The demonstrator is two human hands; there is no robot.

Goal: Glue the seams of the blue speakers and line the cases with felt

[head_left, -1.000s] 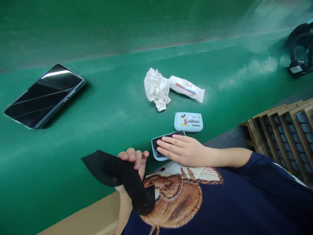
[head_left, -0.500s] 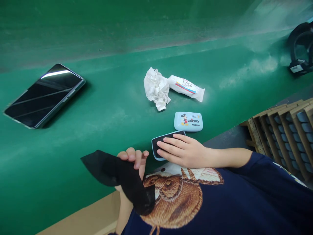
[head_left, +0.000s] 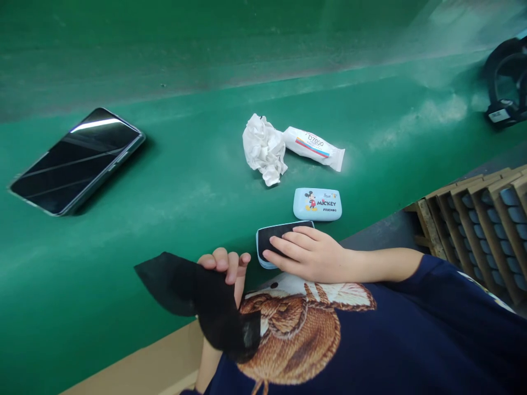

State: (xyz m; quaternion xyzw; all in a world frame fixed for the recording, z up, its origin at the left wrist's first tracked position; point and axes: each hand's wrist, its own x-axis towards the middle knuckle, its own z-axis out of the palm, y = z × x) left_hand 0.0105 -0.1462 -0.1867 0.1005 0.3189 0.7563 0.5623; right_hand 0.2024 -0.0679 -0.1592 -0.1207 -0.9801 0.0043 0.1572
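My left hand (head_left: 230, 269) has its fingers curled around a thin, limp black sheet (head_left: 177, 282), slightly see-through at its pointed end, which hangs down over my wrist. To its right, my right hand (head_left: 308, 253) lies flat with fingers stretched across the black upper face of a light blue case (head_left: 265, 249) at the table edge. Part of that case is hidden under the palm. Just beyond it rests a rounded light blue lid (head_left: 317, 204) printed with Mickey Mouse and lettering.
Crumpled white tissue (head_left: 263, 149) touches a white tube (head_left: 315, 148) marked D7000. A dark-screened phone (head_left: 78, 162) lies on the green table (head_left: 185, 192) at left. Black headphones (head_left: 508, 82) sit far right. Cardboard-divided racks (head_left: 486, 225) with blue-grey pieces stand below.
My right hand's fingers have shifted slightly on the black face of the case, and the case has moved a little. The black sheet sags slightly differently in my left hand.
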